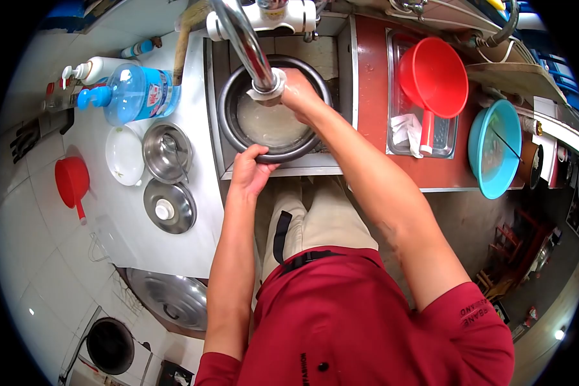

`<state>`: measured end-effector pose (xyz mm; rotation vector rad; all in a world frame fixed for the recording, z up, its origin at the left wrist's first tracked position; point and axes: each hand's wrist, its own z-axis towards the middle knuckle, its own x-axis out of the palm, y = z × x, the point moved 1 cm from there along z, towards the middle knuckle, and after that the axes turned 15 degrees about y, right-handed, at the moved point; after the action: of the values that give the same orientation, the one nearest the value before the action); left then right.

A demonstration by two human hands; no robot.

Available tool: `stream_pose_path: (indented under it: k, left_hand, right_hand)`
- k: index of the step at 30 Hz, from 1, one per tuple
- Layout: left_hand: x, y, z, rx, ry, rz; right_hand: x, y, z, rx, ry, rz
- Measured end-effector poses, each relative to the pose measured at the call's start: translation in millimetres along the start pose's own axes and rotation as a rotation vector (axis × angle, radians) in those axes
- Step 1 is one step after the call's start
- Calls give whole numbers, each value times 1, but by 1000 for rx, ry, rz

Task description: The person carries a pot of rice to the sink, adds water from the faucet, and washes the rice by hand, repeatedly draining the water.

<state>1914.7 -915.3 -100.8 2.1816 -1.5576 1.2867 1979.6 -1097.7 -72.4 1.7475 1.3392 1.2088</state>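
A round metal pot [225, 122] with a wide dark rim stands in the sink [219, 83], below the chrome faucet [248, 45]. Cloudy, pale water [270, 122] lies inside it; whatever is at the bottom cannot be made out. My left hand [252, 172] grips the pot's near rim, thumb on top and fingers beneath. Over the pot's far right side is my right hand [297, 91], close to the spout. The spout and the hand itself hide its fingers, so I cannot tell whether they hold anything.
On the left counter are a blue soap bottle [141, 95], a white plate [123, 154], a metal bowl [154, 154] with a spoon, and a lid [181, 215]. To the right, a red ladle [434, 74] lies on a metal tray [447, 145], beside a turquoise basin [494, 180].
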Motion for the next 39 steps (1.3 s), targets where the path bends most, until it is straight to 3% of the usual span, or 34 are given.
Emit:
stream_pose_path:
  k: [3, 6, 9, 13, 15, 16, 17, 19, 25, 32, 39]
  left_hand:
    - [8, -3, -4, 8, -5, 77]
    - [22, -8, -13, 52, -23, 172]
    - [20, -13, -14, 66, -14, 243]
    - [20, -18, -24, 86, 9, 269]
    - [22, -18, -32, 115, 9, 275]
    - [21, -19, -37, 125, -20, 279]
    - [20, -19, -42, 137, -49, 283]
    - [27, -21, -52, 166, -64, 288]
    - [34, -15, -72, 186, -163, 287]
    - [11, -9, -84, 92, -310, 313]
    - [31, -6, -91, -37, -368, 440]
  right_hand:
    - [-24, 11, -33, -96, 30, -610]
    - [-45, 12, -58, -260, -156, -759]
    - [-55, 20, -77, -214, -241, -605]
    - [-65, -15, -74, -267, -288, -629]
    - [-63, -38, -70, -58, -124, -359]
    - [-52, -25, -81, -13, -86, -448]
    - [-56, -57, -70, -127, -58, -333]
    - [-43, -27, -91, 147, 33, -34]
    - [-11, -58, -110, 169, 77, 293]
    - [2, -77, -121, 258, 123, 368]
    - [-4, -99, -121, 257, 174, 431]
